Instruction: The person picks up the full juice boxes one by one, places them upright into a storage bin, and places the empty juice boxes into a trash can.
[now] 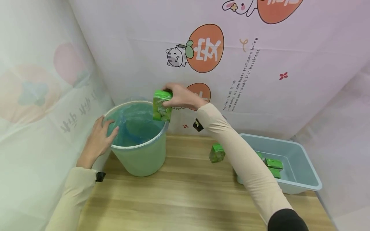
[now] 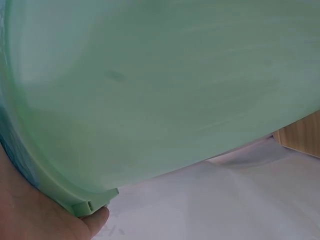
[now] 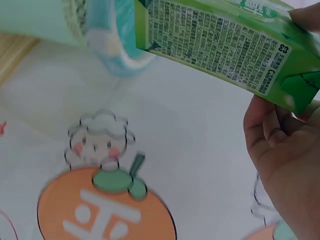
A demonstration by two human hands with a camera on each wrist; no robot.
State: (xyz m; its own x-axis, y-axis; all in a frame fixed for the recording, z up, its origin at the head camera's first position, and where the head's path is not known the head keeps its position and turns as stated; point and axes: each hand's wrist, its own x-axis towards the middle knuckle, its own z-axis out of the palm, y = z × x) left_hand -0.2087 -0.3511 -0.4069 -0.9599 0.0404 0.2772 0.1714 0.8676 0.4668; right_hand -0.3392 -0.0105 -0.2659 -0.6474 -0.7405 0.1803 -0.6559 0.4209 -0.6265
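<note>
My right hand (image 1: pixel 180 96) grips a green drink carton (image 1: pixel 162 110) near its top, thumb on one side and fingers on the other. The carton hangs upright over the right rim of a pale green bin (image 1: pixel 141 162). Printed small text covers one side of the carton (image 3: pixel 210 45) in the right wrist view. My left hand (image 1: pixel 99 138) holds the bin's left rim, fingers reaching over it; the left wrist view shows a fingertip (image 2: pixel 97 220) under a small tab on the rim. A bluish clear bag (image 1: pixel 124 125) lines the bin.
Another green carton (image 1: pixel 216 153) stands on the wooden table (image 1: pixel 179 195), left of a light blue tub (image 1: pixel 307 163). Several green cartons (image 1: pixel 274 164) lie in the tub, partly behind my right sleeve. White printed cloth (image 1: pixel 150 57) hangs close behind and on both sides.
</note>
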